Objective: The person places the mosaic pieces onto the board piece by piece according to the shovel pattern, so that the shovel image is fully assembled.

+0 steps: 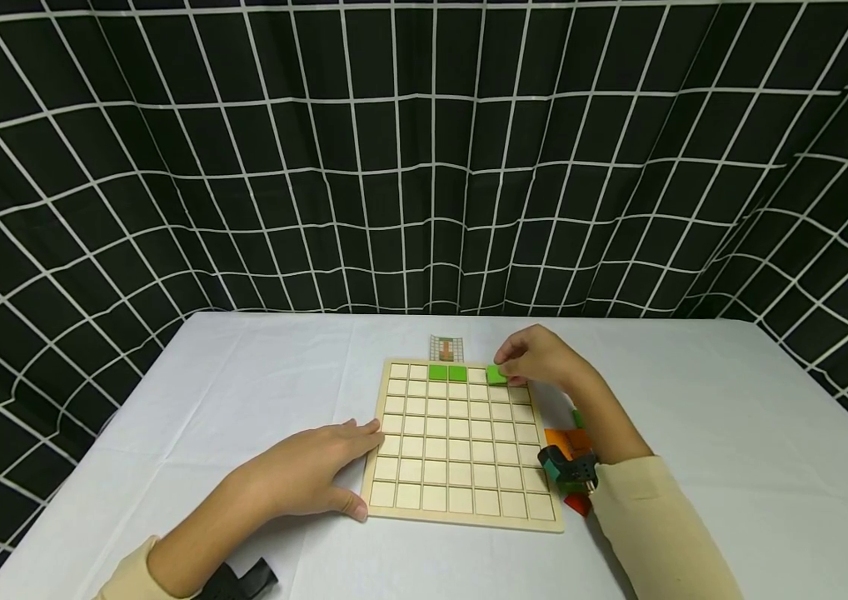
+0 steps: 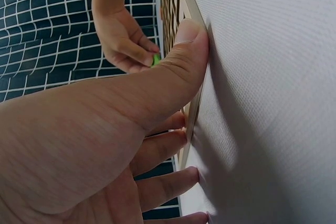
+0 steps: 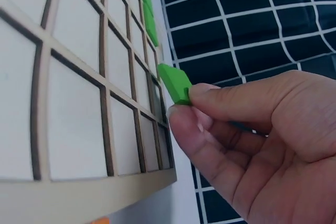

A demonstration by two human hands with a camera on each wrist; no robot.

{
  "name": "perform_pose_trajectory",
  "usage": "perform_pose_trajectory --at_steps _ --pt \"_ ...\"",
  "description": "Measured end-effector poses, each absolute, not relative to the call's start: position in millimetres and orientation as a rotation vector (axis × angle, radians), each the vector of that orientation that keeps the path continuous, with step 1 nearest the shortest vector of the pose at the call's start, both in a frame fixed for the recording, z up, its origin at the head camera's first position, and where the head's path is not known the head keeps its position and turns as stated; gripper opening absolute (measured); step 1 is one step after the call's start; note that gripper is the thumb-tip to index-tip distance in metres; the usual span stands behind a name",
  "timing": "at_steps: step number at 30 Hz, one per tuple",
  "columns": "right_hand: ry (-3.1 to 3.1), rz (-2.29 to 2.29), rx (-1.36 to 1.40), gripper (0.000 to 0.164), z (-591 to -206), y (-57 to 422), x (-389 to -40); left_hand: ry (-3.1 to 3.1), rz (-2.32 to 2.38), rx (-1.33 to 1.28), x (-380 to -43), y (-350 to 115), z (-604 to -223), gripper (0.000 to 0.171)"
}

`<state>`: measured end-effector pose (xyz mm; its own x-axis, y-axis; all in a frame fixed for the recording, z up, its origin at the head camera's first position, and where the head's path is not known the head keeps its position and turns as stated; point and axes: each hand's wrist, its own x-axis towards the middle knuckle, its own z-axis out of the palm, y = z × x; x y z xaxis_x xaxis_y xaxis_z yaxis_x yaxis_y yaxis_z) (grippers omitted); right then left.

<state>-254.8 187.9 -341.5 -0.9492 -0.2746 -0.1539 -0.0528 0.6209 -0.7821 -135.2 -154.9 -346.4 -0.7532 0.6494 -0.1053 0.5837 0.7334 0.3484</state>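
Note:
A wooden grid board [image 1: 461, 522] lies flat on the table. My left hand [image 1: 315, 469] rests at its left side, fingers extended, with the thumb [image 2: 190, 40] against the near corner. Over the far right of the grid, my right hand [image 1: 540, 358] pinches a green square tile [image 3: 174, 82] between thumb and fingertips. That tile is tilted close over the top row. Two more green tiles [image 1: 447, 373] sit side by side in cells of this row, left of the held one. The other cells that show are bare wood.
A small pattern card [image 1: 446, 348] stands just past the board's far edge. Right of the board, partly hidden under my right forearm, lie loose orange [image 1: 559, 438], green and red pieces. A black curtain [image 1: 409, 167] with white grid lines hangs behind the white table [image 1: 244, 367].

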Motion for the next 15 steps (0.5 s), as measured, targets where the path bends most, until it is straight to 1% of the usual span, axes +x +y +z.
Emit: perform_pose_trajectory --at_steps 7,15 --pt "2.608 -1.229 -0.276 0.007 -347.4 183.8 -257.3 2.716 0.438 0.988 -135.1 -155.3 -347.0 0.089" --pt "2.629 -1.217 -0.253 0.009 -349.6 181.1 -259.1 2.714 0.432 0.983 -134.7 -155.2 -346.3 0.089"
